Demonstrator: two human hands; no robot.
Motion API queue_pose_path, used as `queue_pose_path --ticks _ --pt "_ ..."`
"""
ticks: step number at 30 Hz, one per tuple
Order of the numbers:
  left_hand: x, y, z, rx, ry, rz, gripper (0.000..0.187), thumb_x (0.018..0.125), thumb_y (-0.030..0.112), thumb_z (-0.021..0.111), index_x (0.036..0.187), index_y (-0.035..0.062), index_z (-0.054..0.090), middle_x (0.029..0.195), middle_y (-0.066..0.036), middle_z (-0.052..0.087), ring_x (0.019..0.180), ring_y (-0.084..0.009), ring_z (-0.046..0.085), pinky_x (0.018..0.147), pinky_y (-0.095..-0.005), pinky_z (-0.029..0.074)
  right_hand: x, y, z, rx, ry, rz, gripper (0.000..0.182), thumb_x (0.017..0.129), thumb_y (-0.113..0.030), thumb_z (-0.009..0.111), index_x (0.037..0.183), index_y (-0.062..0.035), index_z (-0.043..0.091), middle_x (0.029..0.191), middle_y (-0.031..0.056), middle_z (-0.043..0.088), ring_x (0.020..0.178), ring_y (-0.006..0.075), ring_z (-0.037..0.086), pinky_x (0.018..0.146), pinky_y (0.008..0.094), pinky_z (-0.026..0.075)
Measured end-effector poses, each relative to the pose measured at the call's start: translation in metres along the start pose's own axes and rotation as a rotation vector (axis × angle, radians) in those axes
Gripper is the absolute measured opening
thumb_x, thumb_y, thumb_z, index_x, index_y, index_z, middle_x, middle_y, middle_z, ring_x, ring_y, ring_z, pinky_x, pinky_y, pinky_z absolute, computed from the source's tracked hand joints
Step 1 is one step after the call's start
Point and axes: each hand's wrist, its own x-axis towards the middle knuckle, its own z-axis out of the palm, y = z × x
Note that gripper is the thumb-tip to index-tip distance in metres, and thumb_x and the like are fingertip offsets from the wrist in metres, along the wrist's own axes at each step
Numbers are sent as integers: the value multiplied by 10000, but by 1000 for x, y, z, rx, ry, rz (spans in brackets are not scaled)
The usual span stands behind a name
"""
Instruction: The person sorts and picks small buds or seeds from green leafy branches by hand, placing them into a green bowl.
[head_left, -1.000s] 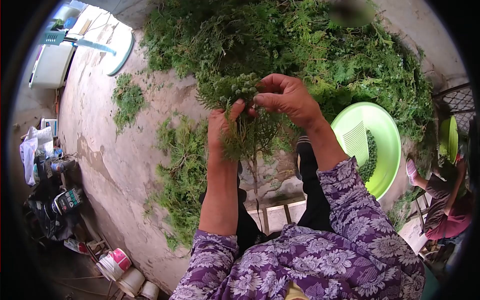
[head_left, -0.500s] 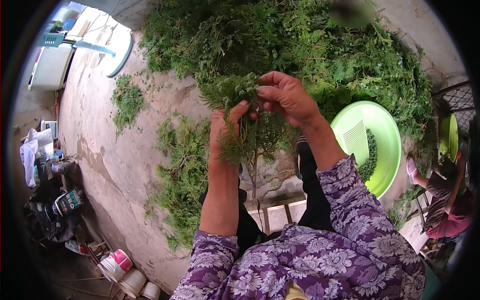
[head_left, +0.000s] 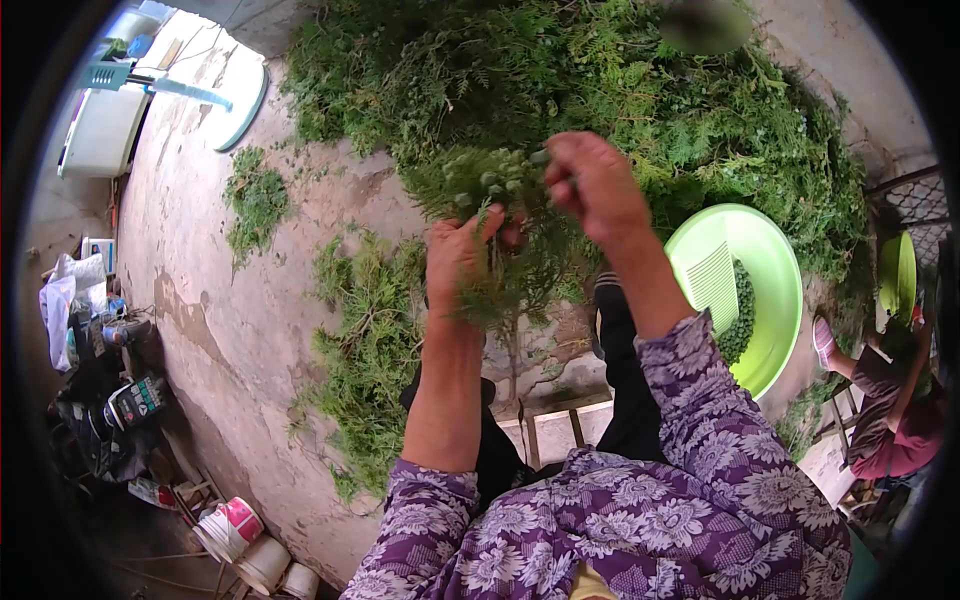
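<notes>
In the head view, my left hand point(head_left: 455, 262) is closed around a leafy cypress-like sprig point(head_left: 520, 265), its stem hanging down between my knees. Pale green, knobbly cones point(head_left: 490, 172) cluster at the sprig's upper end. My right hand point(head_left: 600, 190), somewhat blurred, is just to the right of the cluster and apart from it. Its thumb and fingers pinch a small green cone point(head_left: 541, 157). To the right, a light green basin point(head_left: 780, 330) holds many small green cones point(head_left: 741, 315) beside a slotted panel point(head_left: 708, 283).
A large heap of green branches point(head_left: 640, 90) fills the far side. Smaller piles of sprigs point(head_left: 365, 340) lie on the concrete floor point(head_left: 220, 330) at left. Buckets point(head_left: 230, 528) and a black bag point(head_left: 95, 425) stand far left. Another person point(head_left: 905, 430) sits at right.
My right hand has pulled away from the sprig, up and to the right, with a small green cone in its fingertips. My left hand keeps the sprig in nearly the same place.
</notes>
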Motion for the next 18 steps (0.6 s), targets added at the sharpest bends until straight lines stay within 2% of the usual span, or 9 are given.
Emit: queue_pose_path --ticks 3,5,7,9,11,13,14,16,18 --pt "-3 3 -5 -81 5 18 129 728 53 632 835 -11 599 720 -93 617 527 -136 541 476 -256 443 12 -17 -36 208 165 -56 101 833 -106 514 914 -49 535 692 34 549 493 67 490 404 170 385" --pt "-4 5 -2 -137 19 60 102 731 30 607 824 -11 595 706 -100 614 522 -143 541 483 -264 446 11 -22 -37 412 -8 12 106 843 -121 499 909 -51 542 703 47 547 502 69 487 396 166 375" --pt "-3 6 1 -117 4 41 97 734 25 598 823 -13 591 708 -103 611 521 -144 538 491 -268 448 8 -18 -30 350 -2 57 124 855 -137 479 915 -42 532 719 52 545 521 67 478 399 177 358" --pt "-3 6 1 -102 -6 24 92 737 19 590 823 -14 587 710 -106 609 520 -145 536 499 -272 451 7 -17 -28 440 -235 122 140 862 -146 468 932 -37 520 727 52 549 518 61 467 412 191 352" --pt "-2 7 -1 -57 -50 8 93 737 13 585 824 -17 579 722 -104 606 518 -147 531 512 -283 455 9 -16 -30 476 -242 139 165 865 -155 460 956 -26 507 692 37 526 487 59 433 412 196 337" --pt "-4 9 2 -80 -22 19 86 736 15 589 814 -17 579 717 -102 606 517 -146 530 514 -284 454 12 -12 -36 753 -493 166 175 864 -159 458 952 -19 517 655 19 490 471 62 396 396 194 305" --pt "-5 10 3 -102 5 28 79 734 17 593 804 -17 580 712 -101 605 516 -144 530 516 -285 453 13 -11 -37 753 -492 165 175 864 -159 458 952 -19 517 655 19 490 471 62 396 396 194 305" --pt "-5 9 4 -88 -4 37 76 733 17 596 801 -14 584 706 -100 605 513 -143 530 512 -280 451 13 -11 -36 1025 -636 184 178 865 -165 458 921 -14 533 635 2 454 457 59 361 382 195 273" --pt "-6 9 6 -74 -12 46 72 731 18 599 797 -10 587 700 -99 605 510 -142 529 508 -276 448 10 -14 -32 972 -577 187 184 867 -173 460 905 -12 540 652 5 475 459 54 376 383 186 285"
